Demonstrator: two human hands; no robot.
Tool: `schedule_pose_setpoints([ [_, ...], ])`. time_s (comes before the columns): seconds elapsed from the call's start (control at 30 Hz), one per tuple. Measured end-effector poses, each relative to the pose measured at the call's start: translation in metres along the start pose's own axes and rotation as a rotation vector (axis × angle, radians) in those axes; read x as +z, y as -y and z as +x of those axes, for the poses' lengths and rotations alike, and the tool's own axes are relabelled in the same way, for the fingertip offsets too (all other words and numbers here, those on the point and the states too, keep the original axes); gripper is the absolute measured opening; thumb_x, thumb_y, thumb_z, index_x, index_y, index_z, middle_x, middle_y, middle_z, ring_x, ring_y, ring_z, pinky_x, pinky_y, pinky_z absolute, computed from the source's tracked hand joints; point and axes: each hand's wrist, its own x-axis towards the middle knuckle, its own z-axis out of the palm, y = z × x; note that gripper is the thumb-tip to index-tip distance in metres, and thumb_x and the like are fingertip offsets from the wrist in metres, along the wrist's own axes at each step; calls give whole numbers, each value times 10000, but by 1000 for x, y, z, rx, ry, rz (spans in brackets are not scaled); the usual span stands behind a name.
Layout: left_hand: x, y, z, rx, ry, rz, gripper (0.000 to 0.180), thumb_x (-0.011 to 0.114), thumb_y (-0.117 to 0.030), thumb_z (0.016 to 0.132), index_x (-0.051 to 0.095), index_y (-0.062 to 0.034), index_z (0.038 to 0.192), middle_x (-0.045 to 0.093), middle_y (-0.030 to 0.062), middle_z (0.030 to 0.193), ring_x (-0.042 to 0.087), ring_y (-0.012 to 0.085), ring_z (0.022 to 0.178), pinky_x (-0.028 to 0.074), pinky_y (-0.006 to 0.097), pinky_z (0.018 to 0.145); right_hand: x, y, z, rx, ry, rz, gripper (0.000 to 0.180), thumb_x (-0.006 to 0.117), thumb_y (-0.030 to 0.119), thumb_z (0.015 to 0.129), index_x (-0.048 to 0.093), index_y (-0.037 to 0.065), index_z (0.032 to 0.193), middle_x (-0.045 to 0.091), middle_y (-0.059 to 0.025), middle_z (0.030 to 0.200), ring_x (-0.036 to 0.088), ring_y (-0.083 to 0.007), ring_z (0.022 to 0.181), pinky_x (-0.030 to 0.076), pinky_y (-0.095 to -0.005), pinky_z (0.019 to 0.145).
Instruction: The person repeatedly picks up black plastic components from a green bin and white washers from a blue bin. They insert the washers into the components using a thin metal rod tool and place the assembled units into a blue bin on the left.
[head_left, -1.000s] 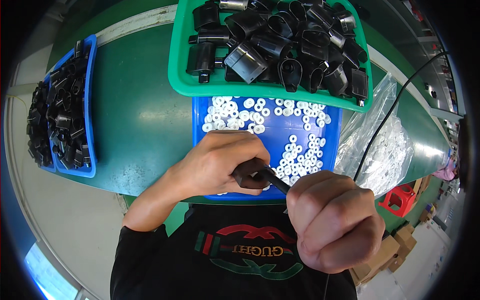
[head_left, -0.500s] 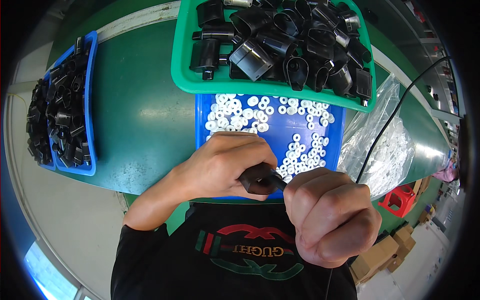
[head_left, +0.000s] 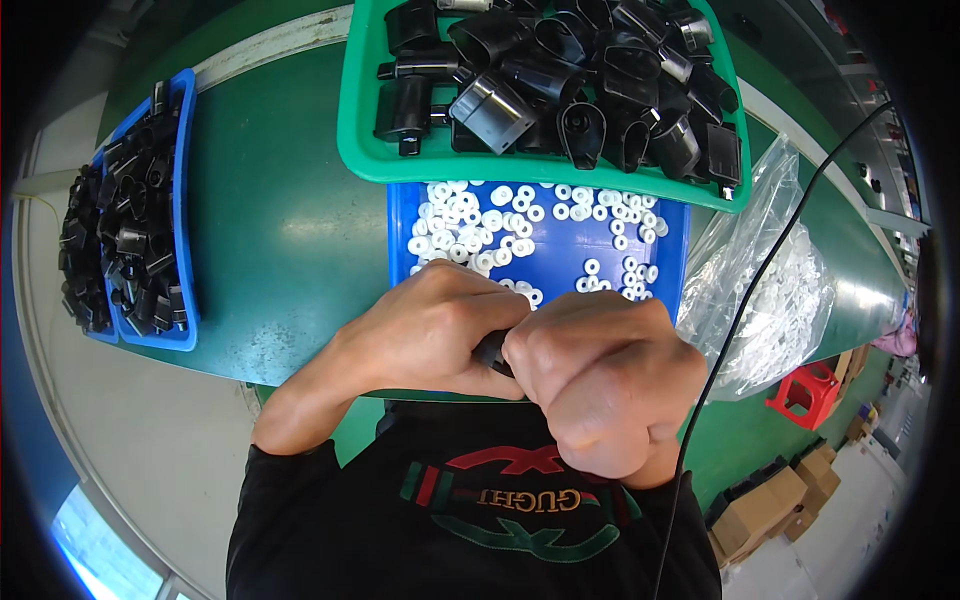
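My left hand (head_left: 425,325) is closed around a black plastic housing (head_left: 492,352), of which only a small dark piece shows between the hands. Pressed up against its open end is my right hand (head_left: 605,380), a tight fist. The fist hides what it grips; half a second ago a black rod stuck out of it into the housing. Both hands are above the near edge of a blue tray (head_left: 560,240), where loose white ring-shaped washers (head_left: 460,215) lie scattered.
A green tray (head_left: 360,135) heaped with black housings (head_left: 493,112) overlaps the blue tray's far side. More black parts fill blue bins (head_left: 185,220) at left. To the right are a clear bag of white pieces (head_left: 765,310), a black cable (head_left: 745,310) and a red stool (head_left: 805,393).
My right fist has moved left and up against my left hand, covering the rod and most of the housing. The cable has shifted with it.
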Motion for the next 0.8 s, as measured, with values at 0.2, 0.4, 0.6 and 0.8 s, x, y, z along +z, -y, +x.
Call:
schedule_pose_setpoints([
  [0.2,-8,-17,-4,-145,123,-299,221,795,-171,609,630,-39,675,592,121,597,588,310,525,447,373,491,4,-3,-1,-71,68,109,218,590,-118,683,478,33,571,387,-46,523,328,-151,393,236,-288,369],
  [0.4,-15,-12,1,13,106,-247,219,788,-140,605,617,-37,694,577,109,610,572,312,532,435,358,492,10,-4,9,-132,103,89,211,599,-74,720,489,42,582,440,-59,550,391,-168,417,262,-295,374],
  [0.6,-35,-15,-7,-46,-322,139,211,742,-32,539,619,-49,710,589,66,642,553,195,529,402,299,488,-2,55,21,-346,26,137,162,611,-34,709,504,50,622,495,-83,580,459,-180,446,301,-295,379],
  [0.8,-54,-33,-7,27,-407,233,265,731,-172,560,625,-45,768,586,58,648,553,191,548,408,282,500,-34,59,-2,-70,108,-894,133,610,-16,605,524,61,672,504,-73,658,499,-188,503,388,-313,421],
])
